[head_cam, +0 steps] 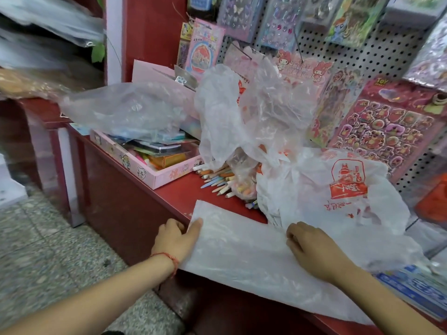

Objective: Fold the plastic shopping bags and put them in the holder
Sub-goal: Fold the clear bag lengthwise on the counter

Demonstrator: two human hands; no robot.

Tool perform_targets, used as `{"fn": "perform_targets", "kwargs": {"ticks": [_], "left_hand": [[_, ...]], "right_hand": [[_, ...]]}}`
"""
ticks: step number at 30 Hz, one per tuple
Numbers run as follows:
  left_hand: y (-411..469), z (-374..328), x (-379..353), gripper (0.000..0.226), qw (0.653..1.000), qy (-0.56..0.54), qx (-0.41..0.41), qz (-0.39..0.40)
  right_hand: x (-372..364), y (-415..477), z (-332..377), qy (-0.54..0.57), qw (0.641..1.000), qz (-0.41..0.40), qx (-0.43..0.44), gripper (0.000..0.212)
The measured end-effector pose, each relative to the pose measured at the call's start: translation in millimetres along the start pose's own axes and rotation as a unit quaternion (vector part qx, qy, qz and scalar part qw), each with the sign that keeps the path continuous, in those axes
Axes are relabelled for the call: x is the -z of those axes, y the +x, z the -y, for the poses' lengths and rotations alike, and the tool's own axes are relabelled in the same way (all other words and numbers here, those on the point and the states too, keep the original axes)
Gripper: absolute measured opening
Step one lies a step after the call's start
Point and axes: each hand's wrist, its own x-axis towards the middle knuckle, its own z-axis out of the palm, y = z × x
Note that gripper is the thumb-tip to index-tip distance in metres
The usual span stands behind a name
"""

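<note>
Red counter (174, 189) bears a flat plastic bag (242, 252); left hand (177, 240) pinches its corner, right hand (312, 247) its far edge.

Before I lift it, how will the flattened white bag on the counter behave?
Probably floppy: the flattened bag is thin, translucent film. Likely light and slippery on the smooth red counter, so it may slide once the left hand and right hand release.

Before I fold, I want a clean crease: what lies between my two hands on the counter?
Only the flattened plastic bag lies between the left hand and right hand; the head view shows nothing on top of it.
</note>
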Motion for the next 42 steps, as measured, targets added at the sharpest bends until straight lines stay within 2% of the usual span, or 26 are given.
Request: {"fn": "perform_targets", "kwargs": {"ticks": [2, 3, 6, 9, 12, 14, 16, 17, 18, 20, 21, 22, 24, 25, 27, 28, 29, 31, 38, 42], "left_hand": [[0, -7, 1, 0.05, 0.995, -0.058, 0.06, 0.047], [0, -10, 2, 0.054, 0.995, -0.063, 0.064, 0.054], [-5, -15, 10, 0.054, 1.0, -0.015, 0.011, 0.02], [-7, -14, 22, 0.055, 0.998, 0.046, -0.02, 0.033], [-7, -17, 32, 0.051, 0.994, -0.007, 0.03, 0.108], [-7, -19, 30, 0.046, 0.989, -0.057, 0.037, 0.128], [-8, -21, 23, 0.038, 0.991, -0.06, 0.012, 0.119], [-7, -21, 19, 0.036, 0.993, -0.05, 0.002, 0.107], [-6, -20, 16, 0.037, 0.995, -0.032, -0.011, 0.09], [-6, -19, 12, 0.044, 0.997, 0.025, -0.046, 0.048], [-7, -19, 12, 0.047, 0.996, 0.053, -0.067, 0.023], [-8, -19, 12, 0.049, 0.994, 0.071, -0.088, -0.001], [-7, -19, 12, 0.052, 0.988, 0.088, -0.12, -0.03], [-6, -18, 12, 0.053, 0.986, 0.098, -0.132, -0.038], [-6, -16, 10, 0.054, 0.981, 0.117, -0.146, -0.041], [-6, -14, 9, 0.054, 0.98, 0.124, -0.149, -0.039], [-7, -13, 8, 0.053, 0.98, 0.13, -0.149, -0.037], [-8, -11, 6, 0.052, 0.978, 0.141, -0.151, -0.038], [-3, -4, 5, 0.055, 0.976, 0.153, -0.151, -0.041], [-3, -5, 4, 0.056, 0.979, 0.14, -0.139, -0.043]], "right_hand": [[0, -2, -1, 0.017, 1.0, -0.014, -0.008, 0.014], [1, -2, 0, 0.01, 1.0, -0.014, -0.012, 0.015], [6, 1, 8, -0.014, 0.999, 0.017, -0.031, 0.013], [12, 3, 9, 0.085, 0.99, 0.099, -0.059, 0.011], [10, -2, 4, 0.162, 0.978, 0.114, -0.069, 0.013], [7, -4, 2, 0.172, 0.977, 0.105, -0.069, 0.013], [6, -7, 10, 0.096, 0.988, 0.099, -0.067, 0.013], [4, -6, 14, 0.002, 0.997, 0.052, -0.05, 0.016], [-2, -4, 16, -0.096, 0.994, -0.029, -0.034, 0.019], [-4, -3, 25, -0.172, 0.97, -0.161, -0.064, 0.027], [-5, -3, 34, -0.166, 0.959, -0.217, -0.077, 0.036], [-7, -2, 47, -0.122, 0.962, -0.228, -0.091, 0.042], [-11, 0, 86, -0.036, 0.969, -0.239, -0.043, 0.046], [-16, 0, 106, 0.006, 0.975, -0.221, 0.014, 0.044], [-22, 1, 137, 0.114, 0.985, -0.087, 0.099, 0.043], [-24, 2, 142, 0.147, 0.984, -0.006, 0.096, 0.058], [-28, 1, 140, 0.156, 0.984, 0.025, 0.08, 0.076], [-34, -1, 121, 0.144, 0.988, 0.024, 0.054, 0.093], [-35, -42, 34, 0.133, 0.987, 0.077, -0.041, 0.102], [-38, -63, 2, 0.139, 0.984, 0.094, -0.061, 0.122]]}}
